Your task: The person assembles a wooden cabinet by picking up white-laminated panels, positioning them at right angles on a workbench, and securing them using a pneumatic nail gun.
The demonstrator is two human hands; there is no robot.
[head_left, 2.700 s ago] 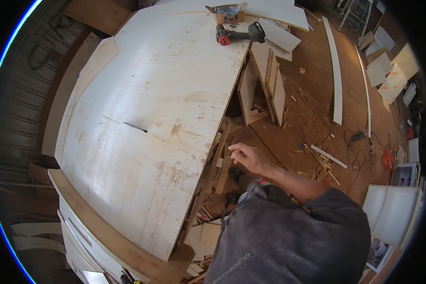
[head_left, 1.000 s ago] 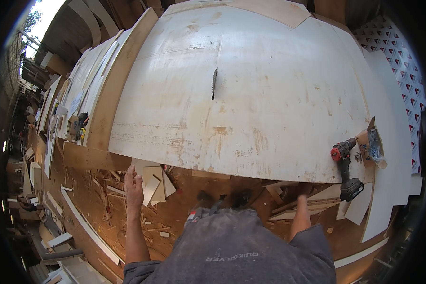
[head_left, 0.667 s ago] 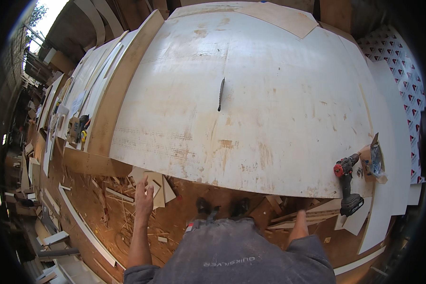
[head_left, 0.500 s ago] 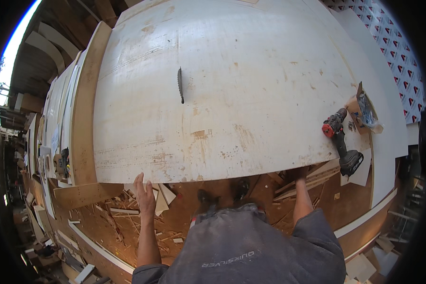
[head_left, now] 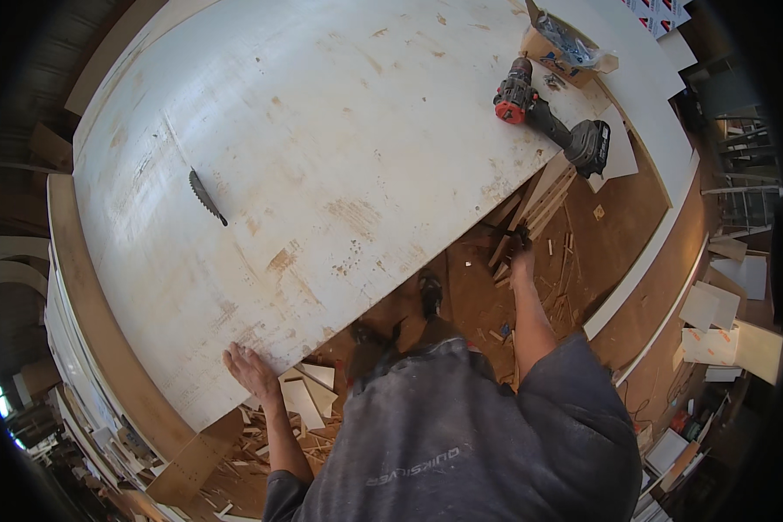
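My left hand (head_left: 252,372) rests on the near left edge of a large, stained white panel (head_left: 322,157), its fingers stretched out. Beside the panel's right front edge, my right hand (head_left: 521,257) is closed around something dark, too small and shadowed to name. Thin wood strips (head_left: 548,202) lean close by it. A black and red cordless drill (head_left: 539,117) lies on the panel's right corner, its battery end jutting past the edge. Left of the panel's middle lies a dark, narrow, saw-toothed strip (head_left: 206,197).
An open cardboard box (head_left: 565,48) holding a clear plastic bag stands behind the drill, with small screws beside it. A tan board (head_left: 104,313) runs along the panel's left side. Wood offcuts (head_left: 303,400) litter the brown floor under the near edge.
The view has swung right, so the panel appears tilted. My right hand has come out from under the panel's edge with a dark thing. My left hand now lies on the panel.
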